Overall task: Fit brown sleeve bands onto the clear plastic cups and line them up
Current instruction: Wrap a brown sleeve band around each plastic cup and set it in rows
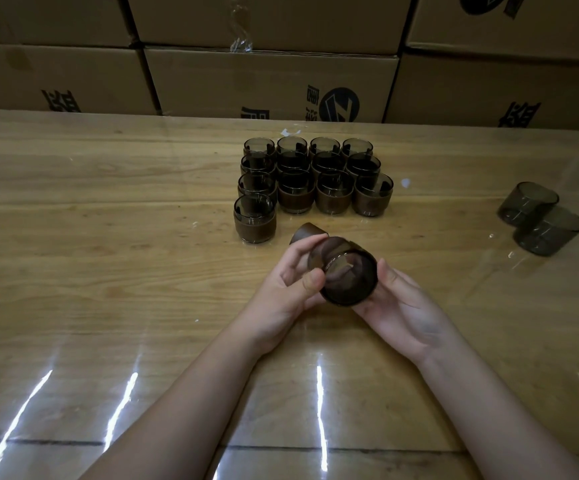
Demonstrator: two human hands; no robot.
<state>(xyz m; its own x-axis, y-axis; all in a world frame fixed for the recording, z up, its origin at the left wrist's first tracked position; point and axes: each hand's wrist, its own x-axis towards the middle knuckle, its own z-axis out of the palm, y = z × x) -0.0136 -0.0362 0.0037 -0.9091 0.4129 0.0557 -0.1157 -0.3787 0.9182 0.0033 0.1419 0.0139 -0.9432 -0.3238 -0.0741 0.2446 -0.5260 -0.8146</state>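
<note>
Both hands mid-desk, nearer the near edge than the far one, forearms coming in from the near edge. Left hand [291, 282] and right hand [405, 306] hold one clear cup [348, 278] on its side above the desk [108, 237], mouth toward the camera. Left: fingers curled over the brown sleeve band [310, 233] at the cup's far end, thumb pressed by the rim. Right: cradles the cup from below, thumb against its side; fingers hidden under it.

Banded cups [310, 178] upright just beyond the hands, toward the far edge: three rows of four, touching, plus one extra in front at the left.

Two bare cups [540, 218] near the right edge, touching each other.

Cardboard boxes [270, 81] stacked behind the far edge.
</note>
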